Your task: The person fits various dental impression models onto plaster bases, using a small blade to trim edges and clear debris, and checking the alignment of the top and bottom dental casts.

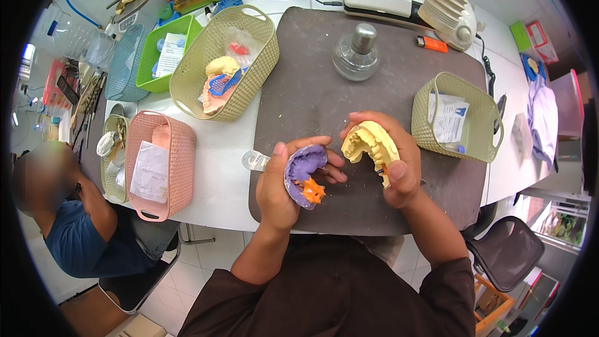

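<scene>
Left hand (276, 193) cradling an impression (304, 167); right hand (409, 161) pinching a cast (376, 141).
The purple impression is beside the yellow cast, above the mat (306, 81); both appear already picked up, not yet set down.

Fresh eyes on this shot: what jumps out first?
Probably the purple-and-orange dental impression in the left hand, and the pale yellow dental cast in the right hand, side by side over the brown mat. Next, the glass bottle with a metal cap near the mat's far edge, then the bright orange lighter to its right.
</scene>
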A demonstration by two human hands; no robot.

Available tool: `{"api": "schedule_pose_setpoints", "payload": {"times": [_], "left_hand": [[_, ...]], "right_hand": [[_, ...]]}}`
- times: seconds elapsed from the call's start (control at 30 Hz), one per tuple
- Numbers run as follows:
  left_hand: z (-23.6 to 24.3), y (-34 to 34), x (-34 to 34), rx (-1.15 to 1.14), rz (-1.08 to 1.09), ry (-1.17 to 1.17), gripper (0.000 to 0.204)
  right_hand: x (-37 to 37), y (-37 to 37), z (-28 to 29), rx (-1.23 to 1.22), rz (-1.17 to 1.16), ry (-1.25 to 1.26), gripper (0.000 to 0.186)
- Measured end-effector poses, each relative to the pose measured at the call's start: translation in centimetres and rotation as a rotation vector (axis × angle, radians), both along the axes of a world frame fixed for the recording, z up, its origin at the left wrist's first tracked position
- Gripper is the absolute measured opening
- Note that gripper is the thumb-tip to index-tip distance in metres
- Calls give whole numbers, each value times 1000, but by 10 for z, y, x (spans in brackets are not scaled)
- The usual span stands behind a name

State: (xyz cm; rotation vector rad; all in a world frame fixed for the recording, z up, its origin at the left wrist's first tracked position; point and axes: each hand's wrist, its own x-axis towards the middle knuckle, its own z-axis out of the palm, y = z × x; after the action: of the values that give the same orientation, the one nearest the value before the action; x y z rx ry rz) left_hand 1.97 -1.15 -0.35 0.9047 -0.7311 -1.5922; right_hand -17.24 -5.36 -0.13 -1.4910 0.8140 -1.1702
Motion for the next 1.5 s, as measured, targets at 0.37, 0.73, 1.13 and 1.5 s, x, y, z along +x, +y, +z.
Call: {"api": "schedule_pose_setpoints", "payload": {"times": [0.37, 0.73, 1.13, 1.5], "left_hand": [[-13, -3, 7, 2, 26, 340, 68], [-12, -3, 8, -173, 362, -306, 50], [-14, -7, 18, -174, 441, -382, 35], [-14, -7, 12, -211, 469, -412, 31]], "right_hand": [[2, -5, 6, 568, 211, -384, 91], [-8, -10, -2, 812, 453, -717, 85], [-11, -3, 9, 668, 518, -766, 78], [-11, 2, 22, 746, 499, -668, 81]]}}
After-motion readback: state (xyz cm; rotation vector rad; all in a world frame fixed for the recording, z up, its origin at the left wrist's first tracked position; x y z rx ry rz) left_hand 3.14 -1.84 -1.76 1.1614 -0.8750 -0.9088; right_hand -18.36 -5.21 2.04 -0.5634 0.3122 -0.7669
